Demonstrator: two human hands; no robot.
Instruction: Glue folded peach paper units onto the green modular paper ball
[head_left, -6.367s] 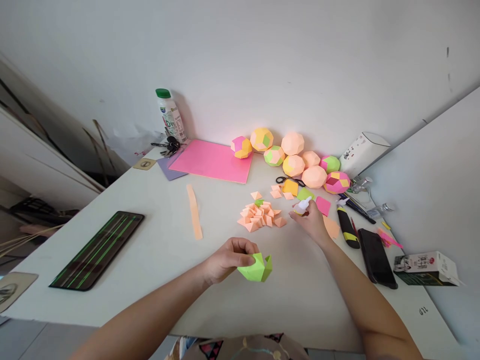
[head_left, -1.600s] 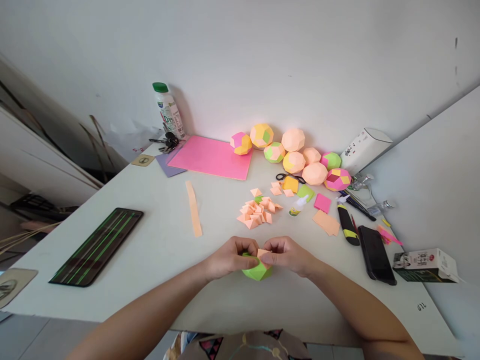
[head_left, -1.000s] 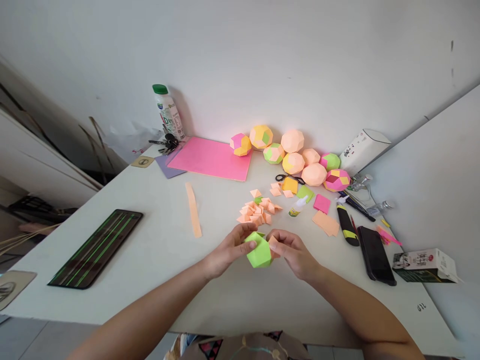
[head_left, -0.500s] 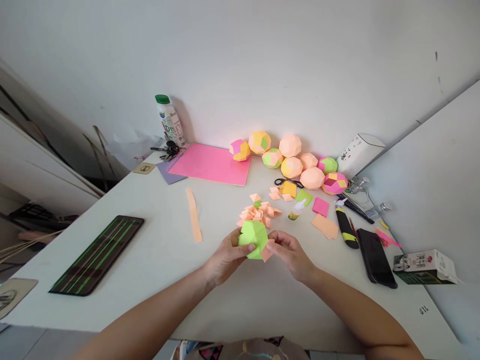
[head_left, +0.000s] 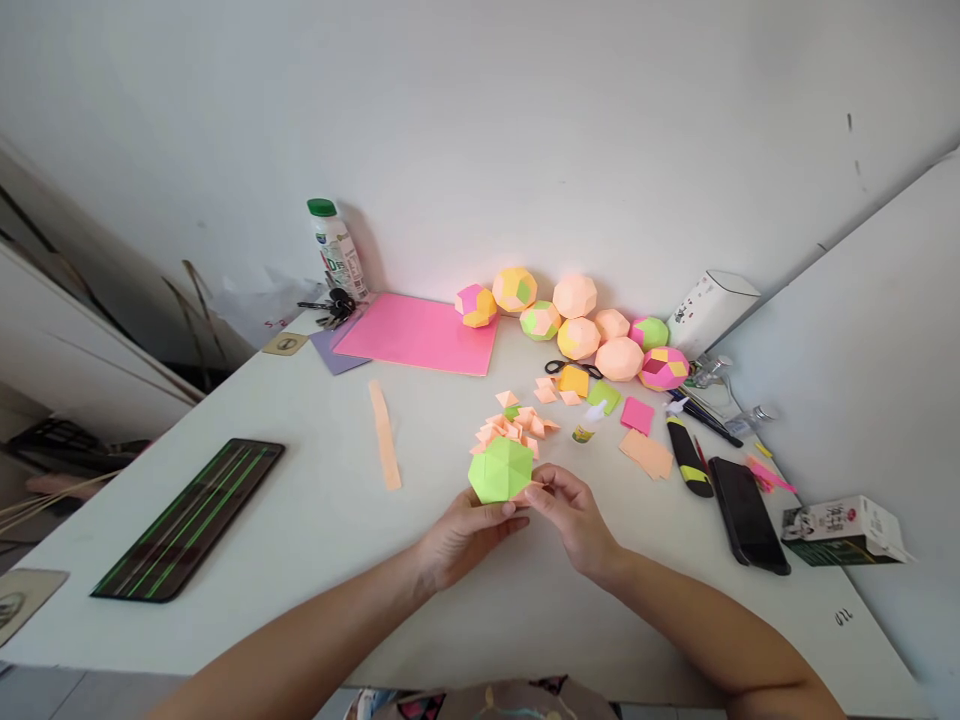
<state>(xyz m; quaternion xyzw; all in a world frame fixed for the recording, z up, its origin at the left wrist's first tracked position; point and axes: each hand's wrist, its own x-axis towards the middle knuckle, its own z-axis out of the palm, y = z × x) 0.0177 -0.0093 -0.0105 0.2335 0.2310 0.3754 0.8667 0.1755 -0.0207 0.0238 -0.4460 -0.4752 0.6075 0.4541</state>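
My left hand [head_left: 463,532] grips a green faceted paper ball [head_left: 500,469] from below and holds it up above the white table [head_left: 315,520]. My right hand [head_left: 568,507] pinches a small peach paper piece [head_left: 534,485] against the ball's right side. Just beyond the ball lies a pile of folded peach paper pieces [head_left: 514,430]. A small glue bottle [head_left: 587,423] lies to the right of that pile.
Several finished paper balls [head_left: 592,330] sit by the wall, near a pink sheet [head_left: 417,332], scissors [head_left: 562,366] and a drink bottle [head_left: 334,247]. A peach strip [head_left: 385,436], a dark striped tablet [head_left: 187,518], a black phone [head_left: 746,513], a marker [head_left: 688,458] and a small carton [head_left: 844,532] lie around.
The green ball has been turned and lifted slightly, its closed faces facing me. My right hand, which was at the glue bottle earlier, now holds a peach piece at the ball.
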